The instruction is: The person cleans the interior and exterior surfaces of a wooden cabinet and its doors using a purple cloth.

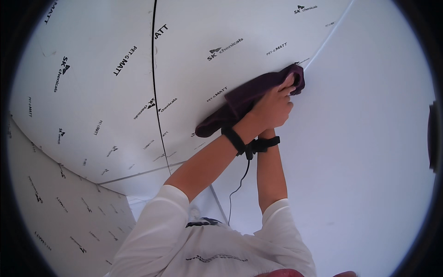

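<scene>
A folded dark purple cloth (256, 88) lies slanted against a film-covered white panel (193, 20), its upper end at the panel's right edge. My left hand (270, 105) grips the cloth near that end, fingers bent against it. Behind the left hand, my right hand is mostly hidden; only its wrist (267, 133) and forearm show, so its hold cannot be made out. Black straps circle the left wrist (233, 140) and the right. Between them hangs a small black clip (249, 152) with a thin black cable (238, 188) running down.
Printed film bearing a plastics maker's name covers the panel. A dark seam (153, 69) divides it from another printed panel (86, 86) at left. A lower printed surface (55, 214) fills the bottom left. Plain white surface (363, 138) spreads right, beyond a bright edge line (328, 36).
</scene>
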The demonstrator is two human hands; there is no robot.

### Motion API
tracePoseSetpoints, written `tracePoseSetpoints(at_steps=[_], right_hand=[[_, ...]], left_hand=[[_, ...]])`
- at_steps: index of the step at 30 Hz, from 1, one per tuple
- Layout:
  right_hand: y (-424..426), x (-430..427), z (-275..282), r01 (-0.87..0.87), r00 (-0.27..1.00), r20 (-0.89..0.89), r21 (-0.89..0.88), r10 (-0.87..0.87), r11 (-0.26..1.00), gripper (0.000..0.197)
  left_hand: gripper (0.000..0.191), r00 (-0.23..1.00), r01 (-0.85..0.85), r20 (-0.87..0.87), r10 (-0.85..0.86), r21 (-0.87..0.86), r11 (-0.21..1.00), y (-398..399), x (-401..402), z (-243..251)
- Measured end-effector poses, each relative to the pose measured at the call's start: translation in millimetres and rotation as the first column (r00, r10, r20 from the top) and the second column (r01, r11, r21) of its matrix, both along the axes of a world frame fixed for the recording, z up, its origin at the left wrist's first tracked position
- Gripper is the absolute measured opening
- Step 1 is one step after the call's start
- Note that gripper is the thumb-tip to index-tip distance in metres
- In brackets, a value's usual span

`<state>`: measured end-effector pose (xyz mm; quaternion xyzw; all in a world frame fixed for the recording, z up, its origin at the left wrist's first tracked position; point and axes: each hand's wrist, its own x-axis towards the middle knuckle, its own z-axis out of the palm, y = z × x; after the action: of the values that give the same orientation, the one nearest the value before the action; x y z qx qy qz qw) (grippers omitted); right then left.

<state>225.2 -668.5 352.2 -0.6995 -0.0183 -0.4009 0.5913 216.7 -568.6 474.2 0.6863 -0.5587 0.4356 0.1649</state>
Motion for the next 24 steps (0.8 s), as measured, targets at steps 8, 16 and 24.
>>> tracePoseSetpoints(at_steps=[8,16,24], right_hand=[[47.5,-8.9,-22.7,-0.163,0.984,0.107,0.188,0.145,0.969,0.043],[133.2,-36.6,27.1,-0.644,0.753,0.171,-0.008,0.636,0.765,0.042],[217.9,-4.3,3.6,-0.753,0.653,-0.14,-0.229,0.744,0.618,0.042]], left_hand=[[0.019,0.931,0.156,-0.304,-0.2,-0.162,0.974,47.7,-9.1,-59.4],[0.057,0.927,-0.21,-0.367,0.079,-0.332,0.92,134.0,-33.9,-29.3],[0.058,0.87,-0.482,-0.359,0.338,-0.475,0.736,225.0,-33.6,-50.3]])
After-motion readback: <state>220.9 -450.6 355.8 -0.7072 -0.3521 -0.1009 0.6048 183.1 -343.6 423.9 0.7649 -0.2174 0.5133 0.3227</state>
